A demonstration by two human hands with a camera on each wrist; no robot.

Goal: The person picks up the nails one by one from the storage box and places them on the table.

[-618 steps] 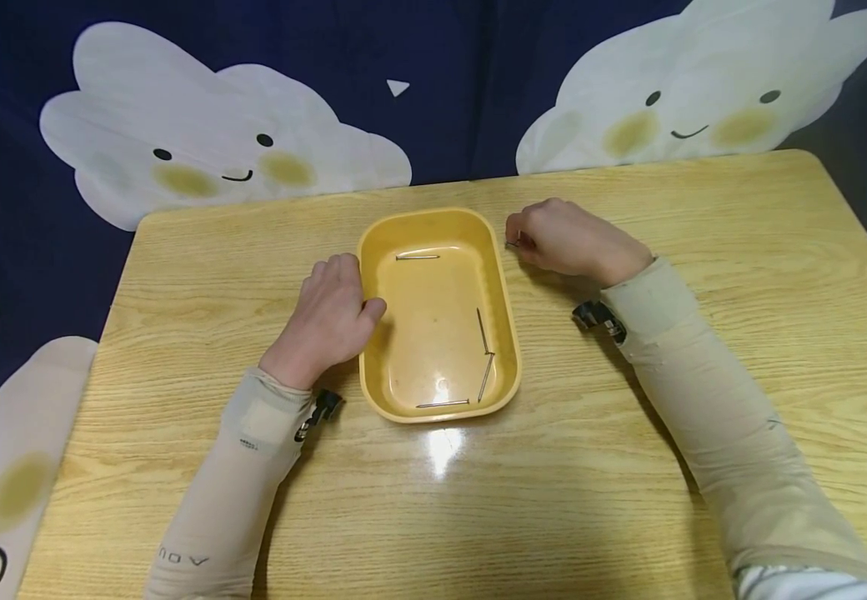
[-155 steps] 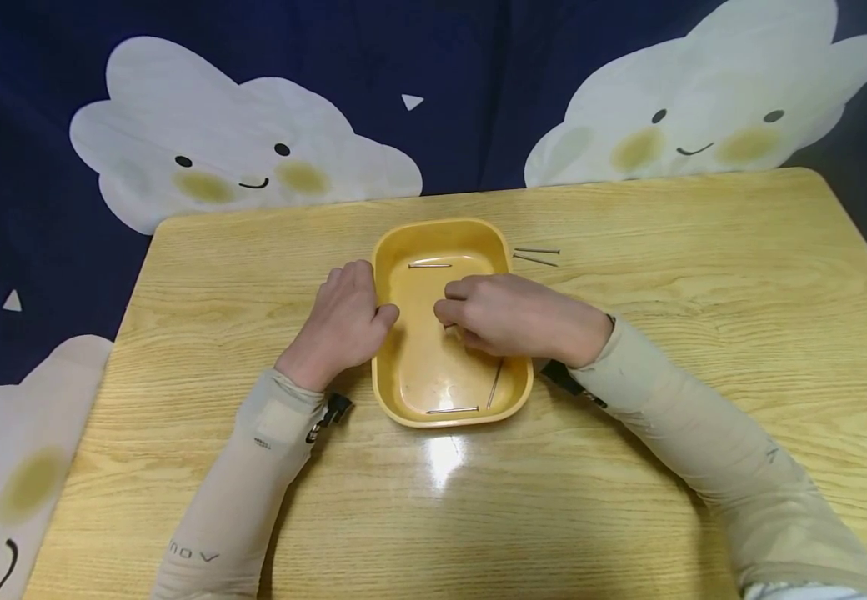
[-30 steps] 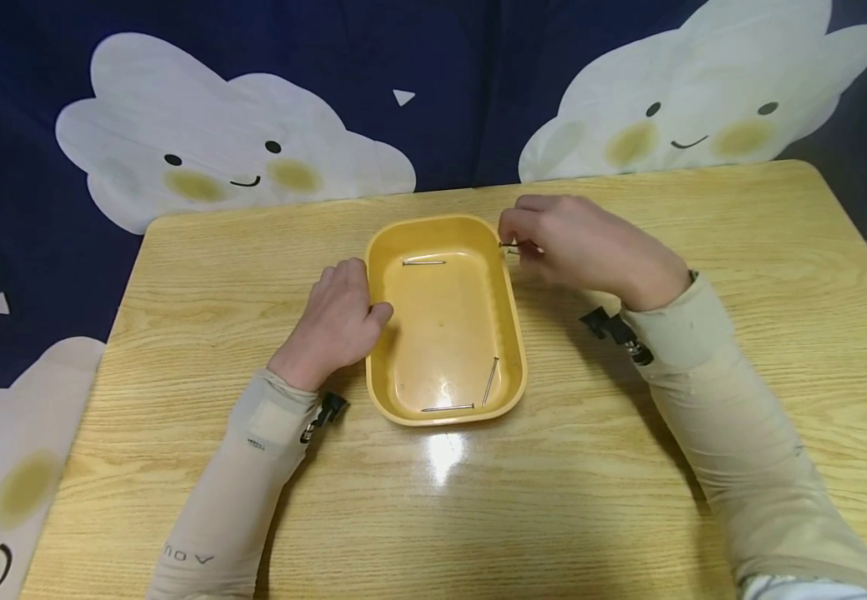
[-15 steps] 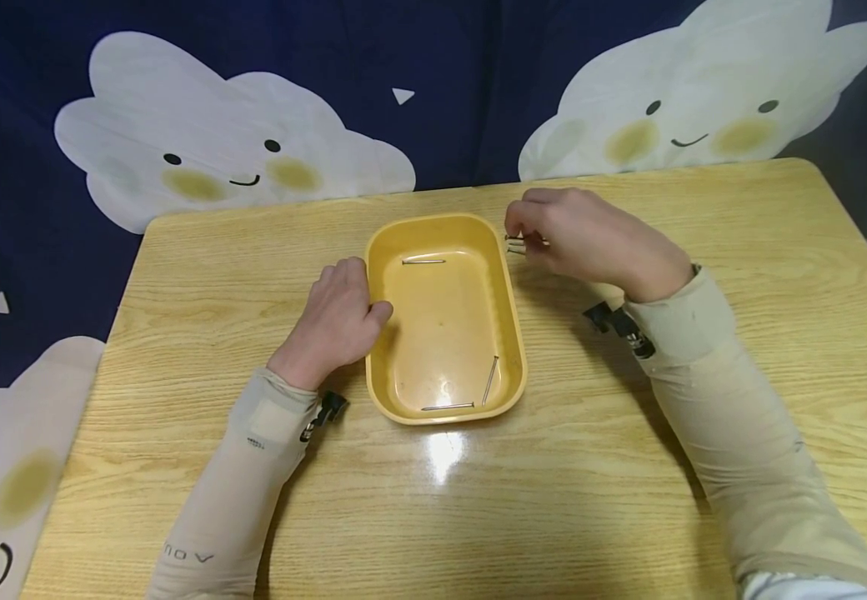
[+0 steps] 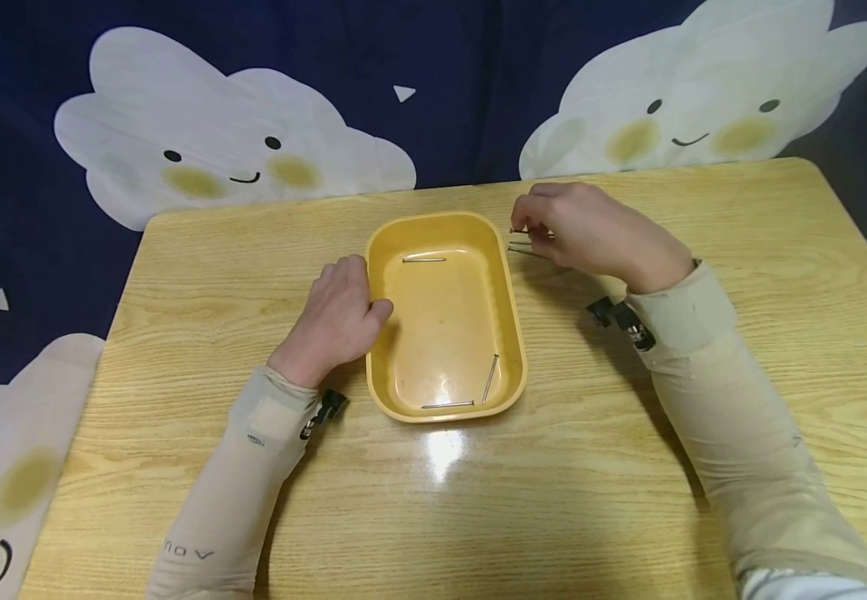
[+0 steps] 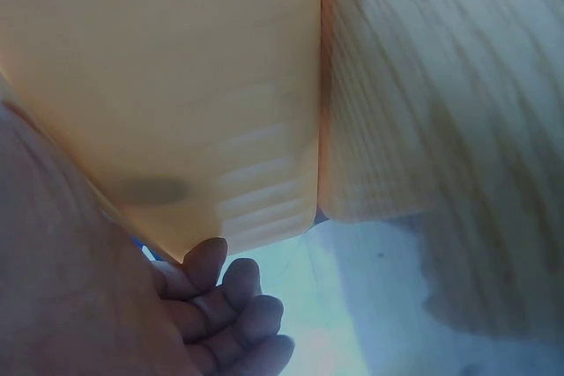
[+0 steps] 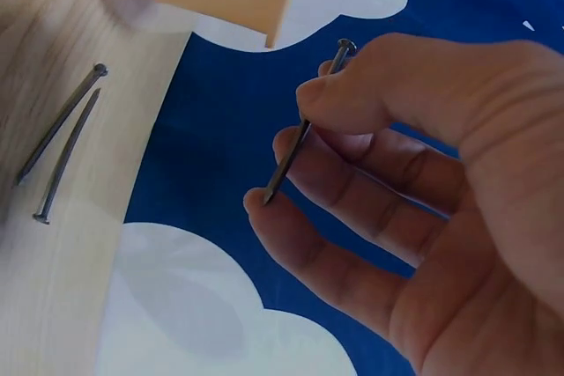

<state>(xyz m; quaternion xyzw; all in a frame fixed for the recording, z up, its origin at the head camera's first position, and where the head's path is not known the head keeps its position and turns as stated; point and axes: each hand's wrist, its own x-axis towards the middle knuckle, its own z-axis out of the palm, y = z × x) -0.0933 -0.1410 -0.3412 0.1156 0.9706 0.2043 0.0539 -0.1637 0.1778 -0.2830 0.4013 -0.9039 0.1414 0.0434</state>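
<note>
My right hand is over the table just beyond the box's right side. In the right wrist view a steel nail is pinched between its thumb and fingers, head up and point at a fingertip. Two more nails lie side by side on the wood below, one nail with its head away, the other nail reversed. My left hand holds the left rim of a yellow plastic box, thumb over the edge, other fingers outside. Inside lie one nail at the far end and two at the near right corner.
The box stands on a light wooden table. Behind the table's far edge hangs a dark blue cloth printed with white smiling clouds. Both forearms reach in from the near side in beige sleeves, with a small black camera at each wrist.
Earlier the right hand was inside the box at a nail. It has since carried that nail out past the right rim and, lately, drawn slightly up and right. The left hand stays put.
</note>
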